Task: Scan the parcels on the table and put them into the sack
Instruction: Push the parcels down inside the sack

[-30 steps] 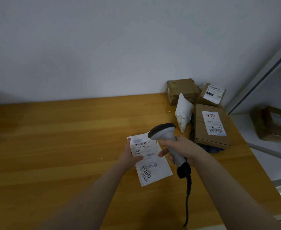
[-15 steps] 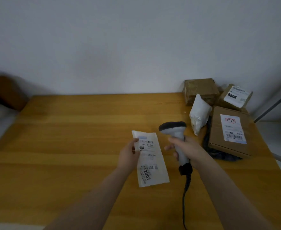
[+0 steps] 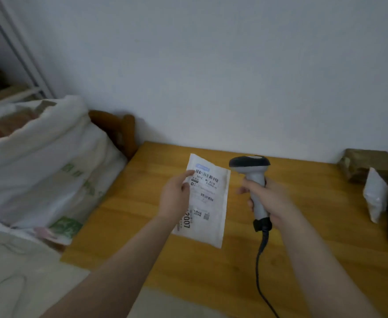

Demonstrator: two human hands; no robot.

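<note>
Left hand [image 3: 174,198] — raised ahead of the body, thumb laid across the face of the flat white parcel [image 3: 207,203], pinching its left edge; remaining fingers hidden behind it. Right hand [image 3: 268,200] — fingers wrapped round the grip of the scanner [image 3: 255,177], held upright. Both forearms bare, extended forward, converging from the lower corners. The hands are near each other, not touching.

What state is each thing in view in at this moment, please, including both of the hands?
flat parcel: held over the table, label side up
left hand: pinches the parcel's left edge
scanner: upright, head beside the parcel, cable hanging down
right hand: grips the scanner's handle
sack: open at the top, brown boxes inside
white pouch: on the table, untouched
brown box: on the table by the wall
</note>
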